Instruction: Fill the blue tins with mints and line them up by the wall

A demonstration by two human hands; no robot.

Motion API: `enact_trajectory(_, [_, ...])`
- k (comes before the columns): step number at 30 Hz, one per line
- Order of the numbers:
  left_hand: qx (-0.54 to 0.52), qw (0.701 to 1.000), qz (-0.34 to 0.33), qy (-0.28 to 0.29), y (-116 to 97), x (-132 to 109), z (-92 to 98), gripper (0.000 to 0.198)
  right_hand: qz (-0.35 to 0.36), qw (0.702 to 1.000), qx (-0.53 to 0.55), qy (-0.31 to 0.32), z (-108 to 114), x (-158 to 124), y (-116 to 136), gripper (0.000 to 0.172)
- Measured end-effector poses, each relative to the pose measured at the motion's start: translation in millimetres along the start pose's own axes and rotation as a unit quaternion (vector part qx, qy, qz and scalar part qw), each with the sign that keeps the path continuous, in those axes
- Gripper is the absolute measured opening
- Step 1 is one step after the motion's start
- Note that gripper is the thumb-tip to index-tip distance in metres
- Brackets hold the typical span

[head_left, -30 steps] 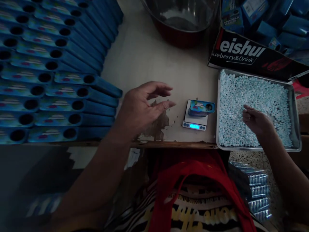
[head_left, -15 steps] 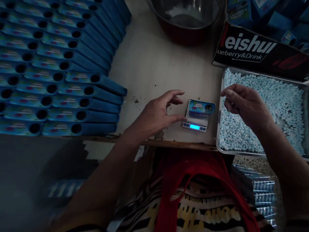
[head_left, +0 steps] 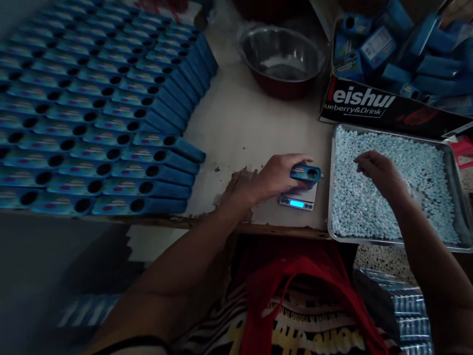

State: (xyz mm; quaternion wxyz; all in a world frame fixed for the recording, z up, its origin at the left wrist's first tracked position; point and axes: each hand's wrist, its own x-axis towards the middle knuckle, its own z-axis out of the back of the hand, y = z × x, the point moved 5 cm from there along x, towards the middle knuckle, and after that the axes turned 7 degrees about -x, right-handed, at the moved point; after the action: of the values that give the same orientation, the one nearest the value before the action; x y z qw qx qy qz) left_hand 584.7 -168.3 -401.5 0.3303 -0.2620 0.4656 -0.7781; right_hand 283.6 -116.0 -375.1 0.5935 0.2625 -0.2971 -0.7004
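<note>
My left hand (head_left: 278, 173) is closed around a small blue candy box (head_left: 305, 172) with a round dark hole at one end of its top. Beneath the box is a small digital scale (head_left: 298, 201) with a lit blue display; whether the box still touches it I cannot tell. Over the metal tray (head_left: 331, 197) of small white and pale blue candies (head_left: 362, 207) hovers my right hand (head_left: 379, 172). Its fingers are pinched together, and what lies in them, if anything, is too small to make out.
Rows of upright blue boxes (head_left: 121, 148) fill the table's left side. A metal bowl (head_left: 283, 59) stands at the back. Behind the tray, a black carton (head_left: 358, 101) holds jumbled blue boxes. The table's worn front edge (head_left: 281, 230) runs close to my body in its red apron.
My left hand has moved right and closed on the blue box at the scale. My right hand stays pinched over the tray. The view has tilted to take in more of the table's far side.
</note>
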Motion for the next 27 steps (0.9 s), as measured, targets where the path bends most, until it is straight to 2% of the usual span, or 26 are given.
enact_trajectory(2, [-0.077,0.994,0.062,-0.046,17.6,-8.9,-3.0,0.055,0.038,0.993,-0.107,-0.024,1.1,-4.7,-9.9,0.022])
enact_trajectory(4, [-0.101,0.987,0.085,-0.095,25.1,-14.1,-8.5,0.050,0.074,0.983,-0.155,-0.066,-0.9,-12.3,-9.8,0.024])
enact_trajectory(6, [-0.058,0.989,0.024,-0.136,14.4,-9.8,-11.5,0.041,0.064,0.989,-0.078,-0.109,-6.8,-20.1,-7.5,0.032])
enact_trajectory(8, [0.036,0.984,-0.093,-0.148,-10.1,2.2,-13.7,0.027,-0.006,0.987,0.121,-0.106,-21.9,-25.3,-7.8,0.041])
enact_trajectory(9, [0.088,0.972,-0.156,-0.149,-23.2,9.1,-14.9,0.023,-0.055,0.966,0.239,-0.083,-33.8,-27.1,-7.4,0.044])
enact_trajectory(11, [0.172,0.941,-0.251,-0.147,-42.0,23.2,-18.4,0.026,-0.139,0.887,0.441,-0.008,-60.7,-30.3,0.1,0.043])
enact_trajectory(12, [0.202,0.928,-0.277,-0.148,-46.0,30.1,-20.1,0.028,-0.160,0.845,0.510,0.022,-70.8,-31.5,6.8,0.039])
enact_trajectory(14, [0.236,0.914,-0.293,-0.150,-44.0,42.2,-24.6,0.028,-0.173,0.786,0.593,0.042,-80.7,-32.5,18.9,0.028])
enact_trajectory(16, [0.243,0.917,-0.277,-0.153,-33.8,50.4,-30.2,0.025,-0.175,0.759,0.627,0.030,-80.9,-32.7,24.5,0.017])
enact_trajectory(18, [0.233,0.923,-0.259,-0.163,-24.4,52.1,-35.5,0.025,-0.187,0.753,0.630,0.027,-78.2,-33.5,24.4,0.011])
enact_trajectory(20, [0.230,0.924,-0.251,-0.173,-21.3,48.0,-39.3,0.026,-0.195,0.757,0.623,0.033,-74.8,-34.9,22.4,0.011])
enact_trajectory(27, [0.274,0.904,-0.289,-0.153,-32.4,32.2,-38.1,0.035,-0.181,0.781,0.595,0.063,-70.0,-34.0,23.7,0.015])
